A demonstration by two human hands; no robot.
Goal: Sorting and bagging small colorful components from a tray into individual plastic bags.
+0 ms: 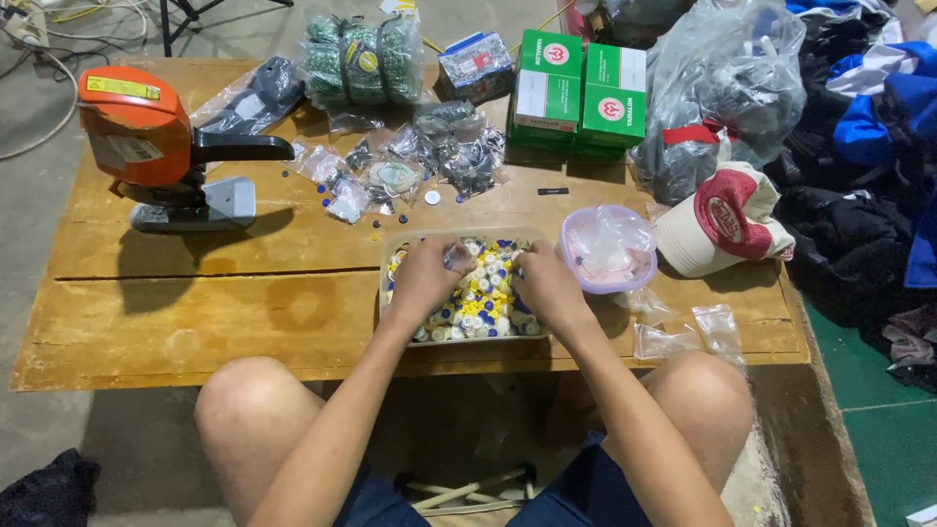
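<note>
Head view: both hands, left (425, 278) and right (545, 283), dig with curled fingers in the clear tray (390, 256) of buttons (478, 298) mid-surface; it is brim-full, while the lilac tub (607, 250) beside holds only a bag, so much remains.

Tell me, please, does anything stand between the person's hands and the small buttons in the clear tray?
Nothing visible does. The left hand and right hand are already inside the open clear tray, resting on the heap of white, yellow and blue buttons; no lid or bag covers them.
</note>
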